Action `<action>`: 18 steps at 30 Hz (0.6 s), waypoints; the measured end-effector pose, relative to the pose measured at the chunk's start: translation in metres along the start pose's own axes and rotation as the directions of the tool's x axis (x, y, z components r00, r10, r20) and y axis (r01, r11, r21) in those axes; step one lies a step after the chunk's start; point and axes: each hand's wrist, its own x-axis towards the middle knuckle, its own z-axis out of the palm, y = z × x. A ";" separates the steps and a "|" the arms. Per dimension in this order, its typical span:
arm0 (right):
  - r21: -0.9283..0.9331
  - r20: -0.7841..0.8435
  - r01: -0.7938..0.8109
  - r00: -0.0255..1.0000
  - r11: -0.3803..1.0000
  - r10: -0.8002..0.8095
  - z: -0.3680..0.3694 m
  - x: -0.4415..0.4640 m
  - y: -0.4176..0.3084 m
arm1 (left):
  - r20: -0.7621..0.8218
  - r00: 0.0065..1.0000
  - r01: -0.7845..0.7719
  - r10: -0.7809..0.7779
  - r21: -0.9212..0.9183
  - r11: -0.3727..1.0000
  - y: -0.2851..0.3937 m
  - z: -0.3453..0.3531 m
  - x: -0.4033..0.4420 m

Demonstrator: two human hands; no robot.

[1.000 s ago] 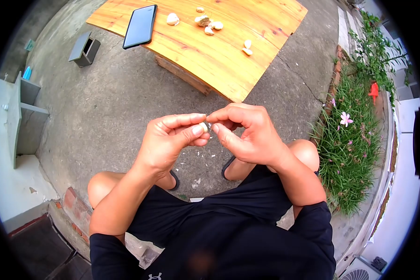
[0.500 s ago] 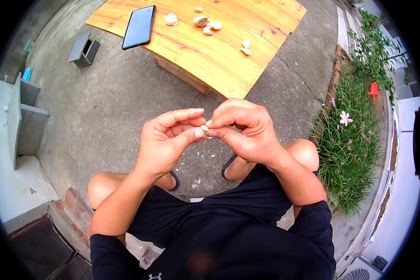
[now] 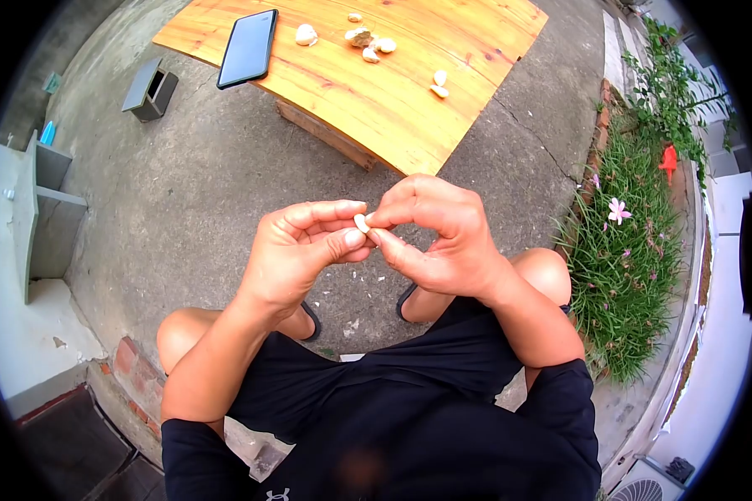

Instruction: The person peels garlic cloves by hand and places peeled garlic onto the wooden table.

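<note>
Evidently the handling is partway through, judging by how things lie. Across the upper part of the frame, from the left, a phone point(image 3: 247, 48) rests at the edge of the wooden table point(image 3: 376, 108), and a white lump point(image 3: 306, 34) sits just right of it. At upper centre, a small cluster point(image 3: 359, 37) of pale and brownish pieces lies close together, with one small piece point(image 3: 355, 17) apart above it. Toward the table's right side, a pair of pale pieces point(image 3: 440, 78) lies separately. Which of these are done with and which are left, their look alone does not tell.

In the middle of the frame, the left hand point(image 3: 288, 246) comes first: its thumb and forefinger pinch a single pale bit point(image 3: 362, 223), the other fingers loosely curled. That bit is between the two hands, at the very fingertips, below the table's corner in the frame. Whether anything clings to its surface is too small to make out; with both hands at it, its handling looks unfinished. Just right of it, the right hand point(image 3: 443, 230) brings thumb and forefinger nearly together at the bit's right edge, seemingly gripping it, though the exact contact is hard to see.
</note>
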 end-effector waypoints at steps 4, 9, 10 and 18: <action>-0.062 0.009 0.033 0.999 0.998 -0.032 -0.003 -0.001 -0.001 | 0.001 0.998 0.056 -0.056 -0.070 0.996 0.004 0.002 -0.002; -0.078 0.018 0.019 1.000 0.997 -0.017 -0.002 -0.002 0.003 | 0.006 0.995 0.098 -0.098 -0.098 0.990 0.001 0.001 -0.001; -0.072 0.014 -0.005 1.000 0.997 0.006 -0.001 -0.002 0.003 | 0.007 0.995 0.097 -0.097 -0.108 0.989 0.001 0.002 -0.001; -0.080 -0.015 0.018 1.000 0.997 -0.019 0.000 -0.002 0.001 | 0.026 0.996 0.090 -0.086 -0.203 0.975 0.000 0.000 0.001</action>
